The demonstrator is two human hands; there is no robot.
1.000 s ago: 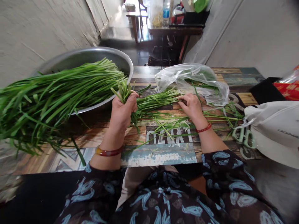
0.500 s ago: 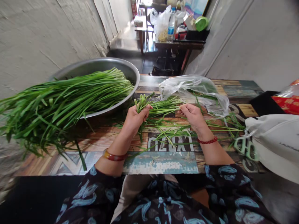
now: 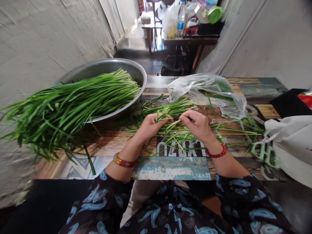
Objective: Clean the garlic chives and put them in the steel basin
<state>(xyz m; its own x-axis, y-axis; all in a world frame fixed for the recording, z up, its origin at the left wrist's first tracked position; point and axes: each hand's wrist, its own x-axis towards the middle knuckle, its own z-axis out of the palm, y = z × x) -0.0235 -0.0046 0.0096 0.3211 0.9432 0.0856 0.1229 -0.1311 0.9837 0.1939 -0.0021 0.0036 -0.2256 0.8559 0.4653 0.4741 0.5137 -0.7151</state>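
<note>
My left hand is closed around a small bunch of garlic chives, their pale cut ends poking up past the thumb. Just right of it, my right hand pinches the pale end of a chive stalk between thumb and fingertips. Behind both hands lies a pile of loose chives on the wooden-patterned table. Stray leaves and trimmings are scattered under and around my hands. To the left, a large heap of chives fills a metal basin and hangs over its near-left side.
A clear plastic bag with chives in it lies behind my right hand. Green-handled scissors and a white cap-like item are at right. Farther back, another table holds a water bottle and bags.
My left hand has moved right with its bunch, and my right hand has come slightly left, so they are closer together. The view has shifted a little.
</note>
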